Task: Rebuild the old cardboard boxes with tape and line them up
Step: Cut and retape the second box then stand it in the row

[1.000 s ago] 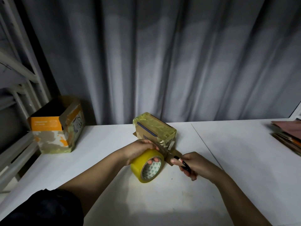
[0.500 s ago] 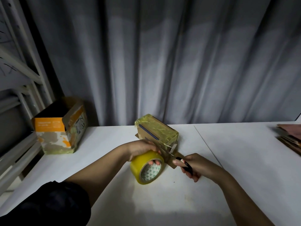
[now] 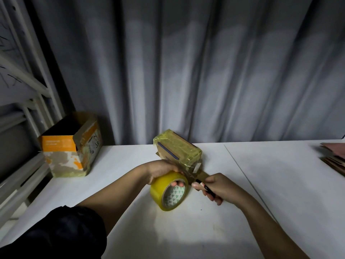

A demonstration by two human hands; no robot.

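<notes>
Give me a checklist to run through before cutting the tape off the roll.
1. Left hand grips the tape roll: ok.
2. Right hand holds the black cutting tool: ok.
3. Tape strip runs from roll to the small taped box: ok.
4. Strip pulled taut: cannot tell.
5. Tool's tip sits at the strip: ok.
6. Left fingers out of the cutting path: cannot tell.

Open box (image 3: 71,146) far left on table (image 3: 280,184); taped box (image 3: 179,153) centre, tape roll (image 3: 169,191) before it.
</notes>
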